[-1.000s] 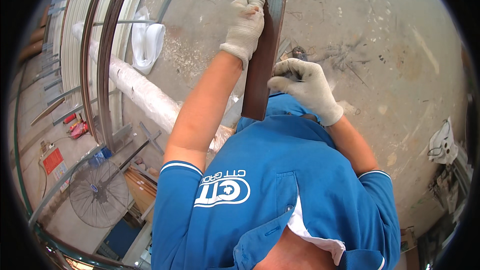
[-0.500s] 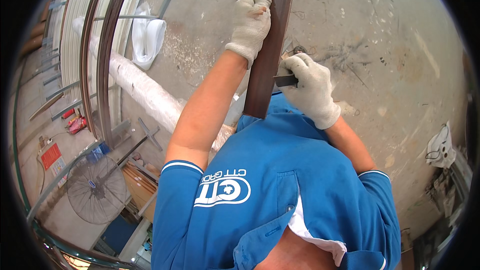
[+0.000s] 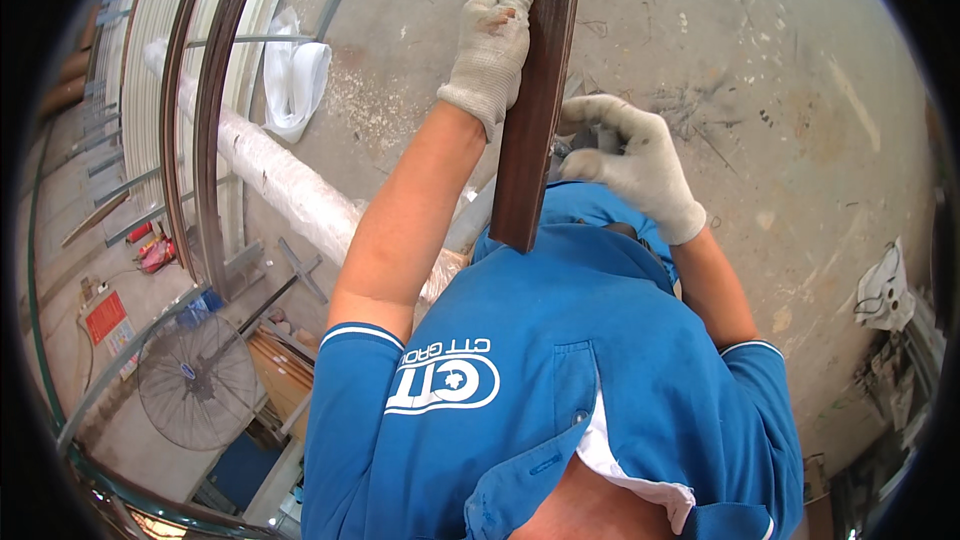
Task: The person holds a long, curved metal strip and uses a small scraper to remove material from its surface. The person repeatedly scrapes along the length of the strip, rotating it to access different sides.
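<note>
A long dark brown profile, flat-faced like a plank (image 3: pixel 530 130), runs from the top edge down to my chest, its lower end in front of my blue shirt. My left hand (image 3: pixel 490 45), in a worn pale work glove, is closed round its left edge. My right hand (image 3: pixel 635 155), gloved alike, is at the profile's right edge, with fingers and thumb curled toward it in a C shape. Something greyish shows between the fingers, too unclear to name. The profile partly hides the fingertips.
Two tall dark brown profiles (image 3: pixel 212 100) stand at left before a rack of pale lengths (image 3: pixel 150 70). A plastic-wrapped roll (image 3: pixel 290 185) lies diagonally behind my left arm. A round fan (image 3: pixel 195 380) stands lower left. A white bag (image 3: pixel 885 290) is at far right. Scraps litter the concrete floor (image 3: pixel 760 60).
The profile has turned so its right side edge shows more. My right hand has moved slightly right and down; the dark flat piece it held is no longer visible.
</note>
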{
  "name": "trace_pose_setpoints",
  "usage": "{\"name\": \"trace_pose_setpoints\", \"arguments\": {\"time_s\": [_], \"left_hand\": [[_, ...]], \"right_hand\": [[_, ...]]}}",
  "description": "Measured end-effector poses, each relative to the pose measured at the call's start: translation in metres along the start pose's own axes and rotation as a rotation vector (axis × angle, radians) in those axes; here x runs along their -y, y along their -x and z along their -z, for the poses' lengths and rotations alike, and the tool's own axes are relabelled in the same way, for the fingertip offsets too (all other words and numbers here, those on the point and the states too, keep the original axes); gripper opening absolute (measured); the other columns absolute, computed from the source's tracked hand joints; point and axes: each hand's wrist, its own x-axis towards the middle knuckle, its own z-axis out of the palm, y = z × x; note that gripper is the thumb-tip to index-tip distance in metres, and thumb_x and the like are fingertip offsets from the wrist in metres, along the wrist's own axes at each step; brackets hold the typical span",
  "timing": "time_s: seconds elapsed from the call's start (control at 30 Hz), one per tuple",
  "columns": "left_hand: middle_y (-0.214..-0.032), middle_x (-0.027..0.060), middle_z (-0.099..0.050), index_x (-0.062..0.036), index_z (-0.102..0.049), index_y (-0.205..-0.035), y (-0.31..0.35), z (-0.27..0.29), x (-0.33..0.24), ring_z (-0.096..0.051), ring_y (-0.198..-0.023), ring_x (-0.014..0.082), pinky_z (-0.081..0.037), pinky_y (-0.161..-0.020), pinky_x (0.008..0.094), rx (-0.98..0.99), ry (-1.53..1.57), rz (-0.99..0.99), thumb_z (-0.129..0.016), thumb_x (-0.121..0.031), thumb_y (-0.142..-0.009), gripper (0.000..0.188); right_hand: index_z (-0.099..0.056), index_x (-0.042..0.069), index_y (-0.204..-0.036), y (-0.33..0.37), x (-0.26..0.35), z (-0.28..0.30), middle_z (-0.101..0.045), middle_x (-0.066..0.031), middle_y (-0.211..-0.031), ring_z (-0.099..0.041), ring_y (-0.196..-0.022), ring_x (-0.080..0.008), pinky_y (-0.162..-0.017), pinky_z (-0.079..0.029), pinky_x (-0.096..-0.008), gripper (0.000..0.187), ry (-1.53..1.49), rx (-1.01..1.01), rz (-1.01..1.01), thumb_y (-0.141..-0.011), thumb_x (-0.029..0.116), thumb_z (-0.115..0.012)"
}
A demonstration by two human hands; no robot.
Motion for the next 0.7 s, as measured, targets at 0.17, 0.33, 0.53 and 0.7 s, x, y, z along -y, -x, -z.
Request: {"name": "trace_pose_setpoints", "arguments": {"time_s": [0.17,0.33,0.53,0.7], "left_hand": [[-0.093,-0.0001,-0.066,0.0018,-0.067,-0.117,0.01,-0.011,-0.005,-0.054,-0.084,0.0083,-0.045,-0.077,0.0226,-0.027,-0.044,-0.073,-0.061,-0.036,-0.104,0.04],[-0.094,0.0006,-0.066,0.0023,-0.067,-0.117,0.011,-0.014,-0.005,-0.055,-0.084,0.0083,-0.045,-0.077,0.022,-0.032,-0.02,-0.066,-0.062,-0.036,-0.103,0.041],[-0.096,0.0018,-0.066,0.0036,-0.066,-0.118,0.008,-0.012,-0.005,-0.056,-0.087,0.0087,-0.046,-0.079,0.0223,-0.009,-0.028,-0.044,-0.062,-0.035,-0.103,0.041],[-0.097,0.0019,-0.066,0.0043,-0.065,-0.12,0.012,-0.017,-0.009,-0.055,-0.088,0.009,-0.046,-0.079,0.0226,-0.052,-0.072,-0.049,-0.062,-0.033,-0.104,0.041]], "right_hand": [[-0.072,-0.002,-0.098,0.002,-0.002,-0.002,-0.066,0.0009,-0.078,-0.056,-0.069,-0.0031,-0.063,-0.049,-0.0231,0.014,0.206,0.04,-0.06,-0.085,0.002,-0.078],[-0.07,-0.004,-0.096,0.0,-0.007,0.007,-0.063,0.0017,-0.079,-0.053,-0.069,-0.0037,-0.063,-0.048,-0.0226,0.004,0.148,0.096,-0.118,-0.093,-0.001,-0.07],[-0.065,-0.003,-0.089,0.002,-0.007,0.005,-0.056,0.0032,-0.074,-0.049,-0.067,-0.0046,-0.061,-0.045,-0.0235,0.009,0.343,0.092,-0.001,-0.096,0.003,-0.066],[-0.068,0.001,-0.09,-0.002,-0.016,0.004,-0.065,0.0007,-0.076,-0.049,-0.061,-0.0085,-0.057,-0.043,-0.0251,0.011,-0.202,0.025,-0.233,-0.096,0.01,-0.065]]}}
